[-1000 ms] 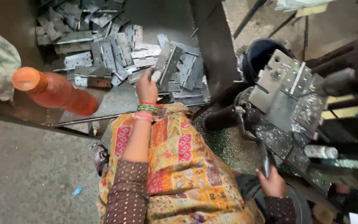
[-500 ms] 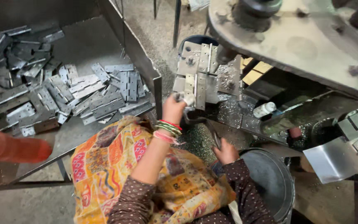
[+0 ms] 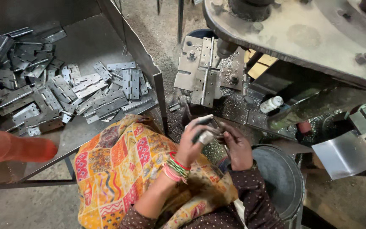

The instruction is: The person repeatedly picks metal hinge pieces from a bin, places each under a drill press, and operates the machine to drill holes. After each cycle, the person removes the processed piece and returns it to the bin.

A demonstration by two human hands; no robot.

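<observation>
My left hand [image 3: 190,146], with bangles at the wrist, is closed around a small grey metal piece [image 3: 204,132] held over my lap. My right hand [image 3: 237,147] meets it from the right, fingers curled onto the same piece. Just beyond both hands, a long steel hinge [image 3: 205,72] lies opened flat on the drill machine's fixture plate [image 3: 186,68], under the spindle [image 3: 225,47]. A pile of similar hinges [image 3: 102,91] lies in the metal tray [image 3: 90,46] to my left.
The heavy machine table [image 3: 301,34] overhangs the upper right. Metal shavings [image 3: 234,108] cover the base near a small white bottle [image 3: 272,104]. A round metal bucket [image 3: 280,178] stands by my right arm. An orange bottle [image 3: 13,146] sits at the left edge.
My left hand went from the hinge pile to the fixture, then drew back toward my lap. Both hands now meet on a small piece. The view swung right.
</observation>
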